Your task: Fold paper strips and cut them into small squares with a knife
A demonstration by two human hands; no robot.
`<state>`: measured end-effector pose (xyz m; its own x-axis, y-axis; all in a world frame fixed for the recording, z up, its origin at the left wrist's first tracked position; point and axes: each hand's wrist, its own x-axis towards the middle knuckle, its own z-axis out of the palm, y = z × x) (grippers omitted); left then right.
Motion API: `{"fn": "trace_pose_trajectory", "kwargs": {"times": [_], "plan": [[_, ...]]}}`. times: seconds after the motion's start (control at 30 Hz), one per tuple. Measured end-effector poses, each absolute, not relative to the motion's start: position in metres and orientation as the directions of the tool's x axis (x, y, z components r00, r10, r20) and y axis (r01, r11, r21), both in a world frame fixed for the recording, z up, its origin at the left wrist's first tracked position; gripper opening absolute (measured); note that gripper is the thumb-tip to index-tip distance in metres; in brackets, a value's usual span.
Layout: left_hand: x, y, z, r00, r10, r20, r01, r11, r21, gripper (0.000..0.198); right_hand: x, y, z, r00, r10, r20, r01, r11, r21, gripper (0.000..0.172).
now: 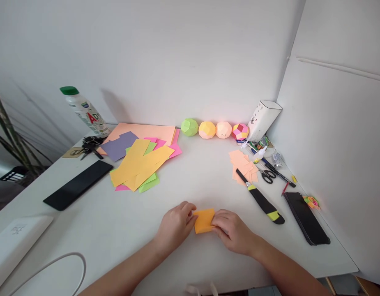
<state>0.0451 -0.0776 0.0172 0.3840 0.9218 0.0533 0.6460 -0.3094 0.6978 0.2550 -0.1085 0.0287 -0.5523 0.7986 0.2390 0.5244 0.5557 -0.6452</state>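
A small orange piece of paper (203, 220) is held between both hands, low over the white table (116, 230) near its front edge. My left hand (176, 224) pinches its left side between thumb and fingers. At the right side, my right hand (232, 230) grips the paper with its thumb below and fingers above. Beyond the hands on the right lie peach paper pieces (240, 162) and a knife with a black and lime handle (263, 201). Yellow paper strips (149, 166) rest on green and pink sheets at the left.
Paper balls, among them a green one (190, 127), line the wall beside a white container (263, 119). Scissors (268, 176) and a phone (307, 218) lie right. A bottle (86, 113), black slab (79, 185), white box (19, 246) and cable (83, 263) are left.
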Motion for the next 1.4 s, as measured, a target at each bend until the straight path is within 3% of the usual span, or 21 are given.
{"fn": "trace_pose_trajectory", "kwargs": {"times": [0.07,0.17,0.37,0.57,0.7,0.83,0.97,1.13,1.23,1.4], "plan": [[0.044,-0.077,0.023,0.425,0.9,0.097,0.542,-0.339,0.769,0.017,0.254,-0.108,0.028,-0.528,0.821,0.218,0.536,0.521,-0.665,0.016],[0.045,-0.079,0.03,0.539,0.842,0.023,0.431,-0.299,0.851,0.02,0.253,-0.109,0.027,-0.502,0.842,0.198,0.541,0.485,-0.687,0.016],[0.048,-0.081,0.023,0.567,0.819,-0.085,0.544,-0.295,0.786,0.022,0.252,-0.109,0.026,-0.434,0.886,0.161,0.562,0.406,-0.721,0.018],[0.049,-0.08,0.022,0.521,0.847,-0.103,0.556,-0.245,0.794,0.031,0.249,-0.111,0.02,-0.223,0.969,0.104,0.577,0.217,-0.788,0.016],[0.051,-0.079,0.022,0.507,0.86,-0.062,0.538,-0.26,0.802,0.036,0.246,-0.112,0.011,-0.15,0.974,0.171,0.564,0.226,-0.794,0.014],[0.048,-0.079,0.018,0.53,0.848,-0.023,0.523,-0.305,0.796,0.043,0.241,-0.11,0.005,-0.165,0.941,0.296,0.659,0.328,-0.676,0.015],[0.046,-0.084,0.015,0.593,0.797,0.11,0.565,-0.51,0.649,0.045,0.238,-0.109,0.003,-0.201,0.928,0.313,0.711,0.358,-0.605,0.017],[0.051,-0.1,0.016,0.654,0.642,0.4,0.579,-0.765,0.282,0.037,0.234,-0.109,0.004,-0.288,0.907,0.308,0.788,0.407,-0.462,0.021],[0.053,-0.107,0.017,0.683,0.6,0.417,0.6,-0.786,0.148,0.032,0.233,-0.109,0.003,-0.317,0.897,0.309,0.814,0.424,-0.397,0.024],[0.052,-0.112,0.017,0.725,0.612,0.315,0.633,-0.773,0.045,0.018,0.231,-0.107,0.004,-0.349,0.898,0.267,0.822,0.43,-0.373,0.029]]}}
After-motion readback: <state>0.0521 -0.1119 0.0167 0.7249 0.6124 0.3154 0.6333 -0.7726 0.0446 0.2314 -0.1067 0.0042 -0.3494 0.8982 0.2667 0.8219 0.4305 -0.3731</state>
